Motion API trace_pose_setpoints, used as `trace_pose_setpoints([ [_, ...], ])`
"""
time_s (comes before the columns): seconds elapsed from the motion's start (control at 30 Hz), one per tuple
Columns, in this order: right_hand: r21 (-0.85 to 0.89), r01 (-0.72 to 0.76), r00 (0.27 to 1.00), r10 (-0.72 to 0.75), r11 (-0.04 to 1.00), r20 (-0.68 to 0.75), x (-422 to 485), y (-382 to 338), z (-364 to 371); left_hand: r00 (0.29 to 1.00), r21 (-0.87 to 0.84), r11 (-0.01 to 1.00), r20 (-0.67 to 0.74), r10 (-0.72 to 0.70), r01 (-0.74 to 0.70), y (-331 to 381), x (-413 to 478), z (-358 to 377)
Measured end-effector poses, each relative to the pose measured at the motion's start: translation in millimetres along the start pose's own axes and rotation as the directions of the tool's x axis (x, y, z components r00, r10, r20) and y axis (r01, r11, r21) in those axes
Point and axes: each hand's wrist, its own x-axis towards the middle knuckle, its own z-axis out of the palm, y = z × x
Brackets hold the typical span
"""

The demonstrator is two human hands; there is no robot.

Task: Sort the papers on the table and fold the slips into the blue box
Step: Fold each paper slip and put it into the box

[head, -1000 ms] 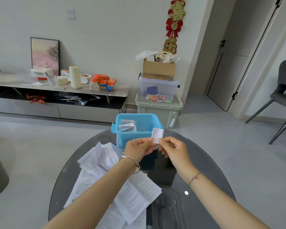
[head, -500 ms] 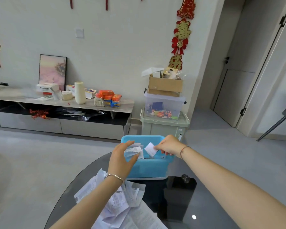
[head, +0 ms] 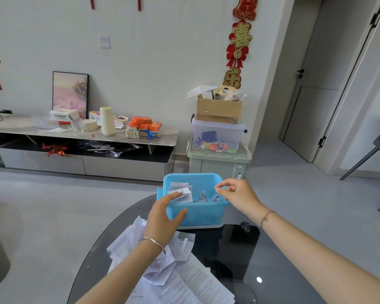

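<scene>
Mid-frame over box [head: 203, 213]: right grip [head: 237, 194] near-closed, empty; left grip [head: 162, 218] spread on box front; drop looks done, next grab paper from pile [head: 184, 279]

2 arms in view, both forearms bare to the frame edge. L hand [head: 162, 216]: 1 thin silver-coloured metal bangle [head: 153, 241] at the wrist, smooth, plain, sits loose. R hand [head: 239, 194]: 1 thin reddish-brown cord bracelet [head: 267, 216] at the wrist, single strand; knot or bead too small to tell.
</scene>
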Motion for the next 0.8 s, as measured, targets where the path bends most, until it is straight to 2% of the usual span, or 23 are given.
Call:
trace_pose_setpoints([
  [0.07, 0.105, -0.019, 0.999, 0.022, 0.994, -0.023, -25.1, 6.9, -4.1, 0.999, 0.008, 1.000, 0.044, 0.008, -0.009, 3.4, -12.2, -4.0],
  [0.13, 0.134, -0.066, 0.998, 0.065, 0.989, 0.014, -52.6, 17.3, -1.0, 0.990, 0.020, 1.000, 0.141, 0.013, -0.016, 9.0, -29.9, -8.6],
  [0.23, 0.046, -0.157, 0.979, 0.149, 0.987, 0.142, -87.7, 41.7, 13.0, 0.960, 0.033, 0.996, 0.270, 0.070, -0.082, 12.4, -58.1, -10.8],
  [0.33, -0.106, -0.247, 0.929, 0.266, 0.963, 0.257, -114.6, 61.2, 23.7, 0.923, 0.183, 0.977, 0.384, 0.031, -0.109, 17.5, -79.9, -13.5],
  [0.4, -0.149, -0.259, 0.920, 0.291, 0.954, 0.262, -125.9, 67.5, 29.9, 0.882, 0.299, 0.943, 0.471, -0.016, -0.142, 17.4, -90.2, -14.3],
  [0.5, -0.171, -0.243, 0.924, 0.282, 0.955, 0.257, -134.9, 67.1, 35.9, 0.811, 0.377, 0.912, 0.577, -0.095, -0.161, 15.2, -105.6, -10.7],
  [0.63, -0.093, -0.291, 0.913, 0.306, 0.952, 0.272, -145.5, 57.5, 37.5, 0.745, 0.450, 0.884, 0.633, -0.213, -0.130, 10.7, -119.7, -5.1],
  [0.8, 0.009, -0.339, 0.906, 0.324, 0.941, 0.271, -159.2, 54.5, 36.8, 0.732, 0.449, 0.883, 0.647, -0.215, -0.138, 15.6, -129.4, -4.1],
])
